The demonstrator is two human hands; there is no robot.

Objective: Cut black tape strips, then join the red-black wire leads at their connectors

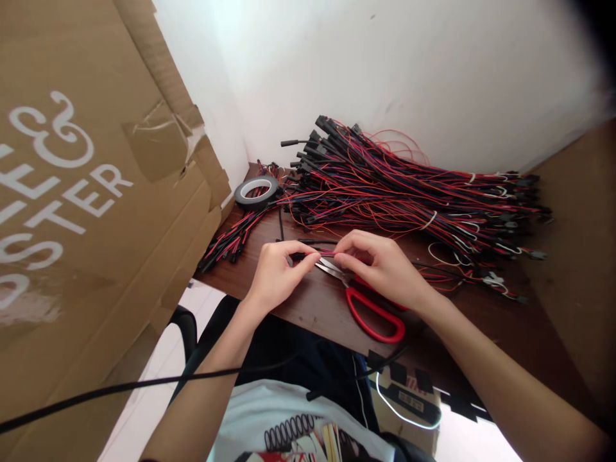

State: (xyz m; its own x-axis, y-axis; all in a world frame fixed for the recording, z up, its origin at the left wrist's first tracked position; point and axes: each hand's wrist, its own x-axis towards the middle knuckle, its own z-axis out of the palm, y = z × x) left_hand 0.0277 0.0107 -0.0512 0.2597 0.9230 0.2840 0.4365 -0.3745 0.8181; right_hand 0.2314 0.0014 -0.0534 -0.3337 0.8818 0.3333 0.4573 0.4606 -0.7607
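Observation:
Both my hands meet over the front of the brown table, pinching a thin red and dark wire (326, 253) between them. My left hand (283, 273) has thumb and forefinger closed on it at the left. A short gap away, my right hand (373, 260) pinches it from the right. Scissors with red handles (373, 317) lie beneath my right hand, their blades partly open and pointing left toward my left fingertips. Behind my fingers lies a black cable piece (312, 242). My hands hide part of the wire.
A large heap of red and black wire harnesses (375, 186) lies at the back against the white wall. A roll of black tape (256, 191) rests on a smaller wire bundle (231, 239). A cardboard box (158, 167) stands left. A black cable (120, 387) crosses in front.

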